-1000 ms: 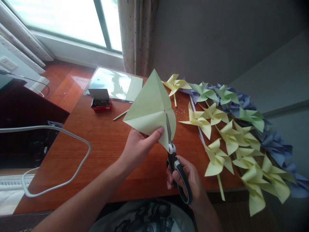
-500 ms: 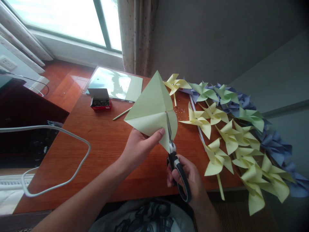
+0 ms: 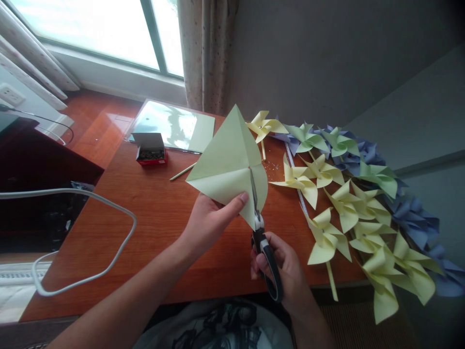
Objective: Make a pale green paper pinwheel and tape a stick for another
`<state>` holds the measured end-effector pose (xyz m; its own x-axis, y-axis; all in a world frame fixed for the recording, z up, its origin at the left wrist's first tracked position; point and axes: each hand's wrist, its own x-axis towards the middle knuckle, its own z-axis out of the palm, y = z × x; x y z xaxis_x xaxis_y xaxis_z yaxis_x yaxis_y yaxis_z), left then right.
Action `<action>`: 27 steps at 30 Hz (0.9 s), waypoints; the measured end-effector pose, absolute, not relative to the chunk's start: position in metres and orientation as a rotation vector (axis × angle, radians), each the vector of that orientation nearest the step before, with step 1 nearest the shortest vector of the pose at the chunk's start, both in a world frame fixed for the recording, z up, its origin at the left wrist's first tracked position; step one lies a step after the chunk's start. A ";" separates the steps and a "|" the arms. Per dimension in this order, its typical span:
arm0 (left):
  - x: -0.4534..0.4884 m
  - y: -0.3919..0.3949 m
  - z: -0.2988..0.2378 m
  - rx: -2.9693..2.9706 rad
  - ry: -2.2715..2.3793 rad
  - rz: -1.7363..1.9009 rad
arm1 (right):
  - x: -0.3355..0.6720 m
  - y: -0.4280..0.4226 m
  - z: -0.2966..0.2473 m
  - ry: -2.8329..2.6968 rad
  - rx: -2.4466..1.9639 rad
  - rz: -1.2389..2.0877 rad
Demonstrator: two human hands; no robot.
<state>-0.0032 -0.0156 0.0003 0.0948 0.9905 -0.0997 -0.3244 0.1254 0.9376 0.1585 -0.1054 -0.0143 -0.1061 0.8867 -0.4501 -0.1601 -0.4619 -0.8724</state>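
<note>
A creased, pale green sheet of paper (image 3: pixel 227 150) is raised above the table, curving at its right side. My left hand (image 3: pixel 218 211) pinches its lower part, thumb on top and the fingers mostly hidden underneath. In my right hand (image 3: pixel 278 261) is a pair of scissors (image 3: pixel 257 218) with black and white handles. The blades lie along the paper's lower right part, their tips close to a small mark at its middle. My right fingers are wrapped through and around the handles.
Several yellow pinwheels (image 3: pixel 325 237), green ones (image 3: pixel 339 143) and purple ones (image 3: pixel 416 218) cover the table's right side. A small red box (image 3: pixel 151 155) of dark bits, a paper stick (image 3: pixel 182 171) and a plastic packet (image 3: pixel 170 126) lie at the back left. A white cable (image 3: pixel 134 228) loops at left.
Very little differs. My right hand and the scissor handles have shifted slightly left, and the handles look a bit closer together. The paper stays almost where it was.
</note>
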 end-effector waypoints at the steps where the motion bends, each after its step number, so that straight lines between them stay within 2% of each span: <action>1: -0.004 -0.016 0.000 0.910 0.950 1.210 | 0.159 -0.105 -0.014 -0.854 -1.368 1.683; 13: -0.011 -0.010 -0.005 0.787 0.900 1.390 | 0.162 -0.111 -0.019 -0.920 -1.354 1.777; 20: -0.017 -0.004 -0.002 0.693 0.897 1.420 | 0.206 -0.130 -0.017 -1.046 -1.414 1.842; 27: -0.019 -0.008 0.002 0.686 0.790 1.089 | 0.229 -0.103 -0.003 -1.103 -1.385 1.257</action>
